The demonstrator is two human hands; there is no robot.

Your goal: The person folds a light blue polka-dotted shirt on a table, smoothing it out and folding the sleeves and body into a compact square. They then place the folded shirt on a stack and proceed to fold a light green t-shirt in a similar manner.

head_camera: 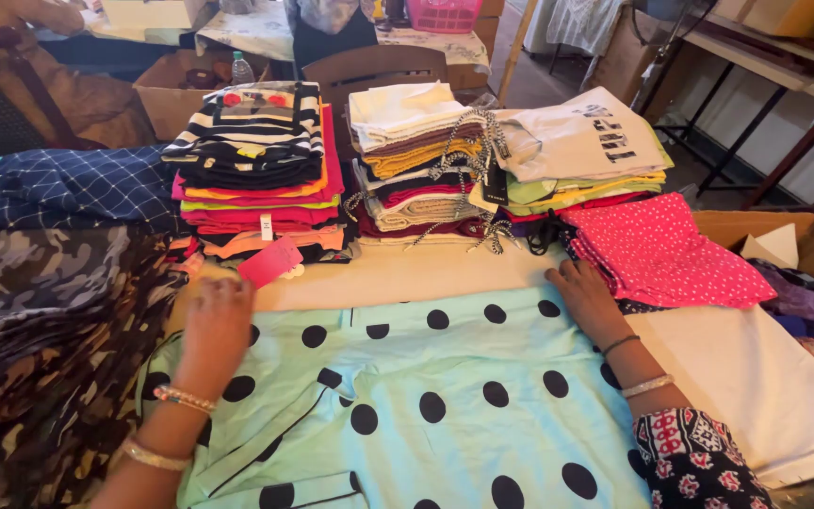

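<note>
At the far edge of the dotted garment (426,396), both hands (219,320) press seemingly flat, open.

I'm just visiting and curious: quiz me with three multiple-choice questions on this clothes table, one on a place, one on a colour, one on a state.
1. Where does the right hand rest?
A. on the far right corner of the dotted garment
B. on the water bottle
C. inside the cardboard box

2. What colour is the dotted garment?
A. red with white dots
B. pale mint with black dots
C. plain yellow

3. How does the left hand stand?
A. gripping a hanger
B. lying flat on the garment, holding nothing
C. lifted high in the air

Answers: 1 A, its fingers press that corner; 2 B, black dots cover mint cloth; 3 B, palm down on the cloth.
</note>
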